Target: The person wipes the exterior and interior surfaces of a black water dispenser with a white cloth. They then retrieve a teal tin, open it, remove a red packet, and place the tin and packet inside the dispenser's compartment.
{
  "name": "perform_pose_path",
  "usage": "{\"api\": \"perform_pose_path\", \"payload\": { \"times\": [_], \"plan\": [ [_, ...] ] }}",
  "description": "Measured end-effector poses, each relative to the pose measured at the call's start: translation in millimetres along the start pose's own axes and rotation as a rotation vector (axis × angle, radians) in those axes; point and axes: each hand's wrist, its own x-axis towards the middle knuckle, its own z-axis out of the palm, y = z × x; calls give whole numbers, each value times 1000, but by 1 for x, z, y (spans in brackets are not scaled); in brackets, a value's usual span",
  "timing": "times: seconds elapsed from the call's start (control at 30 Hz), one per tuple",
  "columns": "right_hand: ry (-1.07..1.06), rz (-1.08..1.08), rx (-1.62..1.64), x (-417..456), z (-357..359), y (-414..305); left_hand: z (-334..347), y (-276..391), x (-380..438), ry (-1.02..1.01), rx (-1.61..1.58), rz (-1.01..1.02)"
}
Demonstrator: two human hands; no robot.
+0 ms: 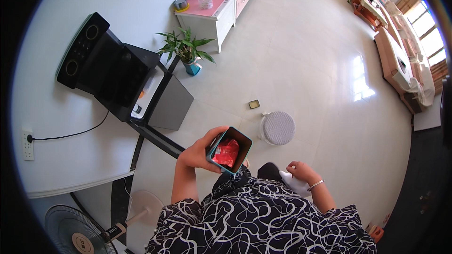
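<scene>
My left hand (201, 153) grips a rectangular tin (244, 150) with a teal rim, tilted so that its open top faces the camera. Inside the tin lies a shiny red packet (227, 152). My right hand (301, 170) hangs at the right near my body, with a bracelet at the wrist; its fingers are loosely curled and no object shows in it. A small rectangular lid (254, 104) lies on the tiled floor, beyond the tin. Beside it is a round stool (279, 128) with a grey patterned cover.
At the left stands a black and grey water dispenser (171, 102), plugged into a wall socket strip (28, 145). A potted plant (191, 66) is behind it, near a white cabinet (212, 30) holding several containers. A fan (82, 234) stands at lower left, a sofa (397, 63) at the right.
</scene>
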Motion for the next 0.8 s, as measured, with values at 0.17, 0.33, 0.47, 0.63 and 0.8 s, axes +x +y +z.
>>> {"api": "perform_pose_path", "payload": {
  "times": [0.17,0.33,0.47,0.63,0.8],
  "plan": [
    [-40,-52,-76,33,-47,-55,-34,9,16,35,-302,17],
    [-67,-133,-245,76,-85,-89,-56,-6,25,75,-538,130],
    [-137,-156,-394,102,-118,-123,-66,-31,44,131,-794,251],
    [-185,-157,-517,144,-171,-137,-86,-57,87,243,-779,380],
    [-282,-199,-623,219,-230,-136,-89,-70,138,376,-678,394]
  ]
}}
